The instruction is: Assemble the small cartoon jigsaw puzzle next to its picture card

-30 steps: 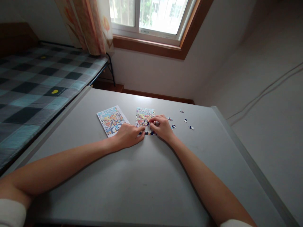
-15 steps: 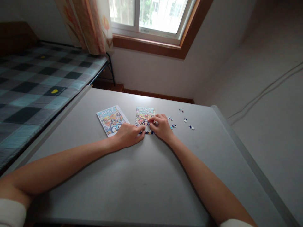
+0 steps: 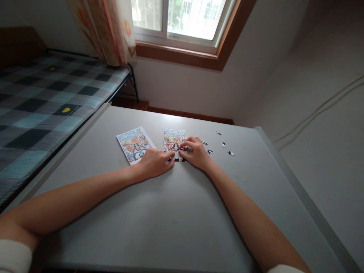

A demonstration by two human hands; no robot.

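A small, colourful jigsaw puzzle (image 3: 173, 137) lies on the grey table, with a pale gap low in its middle. At its lower left corner rests my left hand (image 3: 156, 160), fingers bent and thumb and forefinger on the puzzle's edge. My right hand (image 3: 195, 152) is over the puzzle's right side, its thumb and fingertips pinched together beside the gap on a small puzzle piece (image 3: 178, 149), mostly hidden by the fingers. Left of the puzzle is a printed picture card (image 3: 133, 142) with the same design, partly behind my left hand.
Several loose puzzle pieces (image 3: 223, 145) are scattered right of my right hand on the grey table (image 3: 176, 220). A bed with a checked mattress (image 3: 62, 91) stands at the left. Beyond the table are a curtain (image 3: 106, 30) and a window (image 3: 193, 19).
My right hand's fingertips have shifted very slightly at the puzzle's gap. My left hand stays in place.
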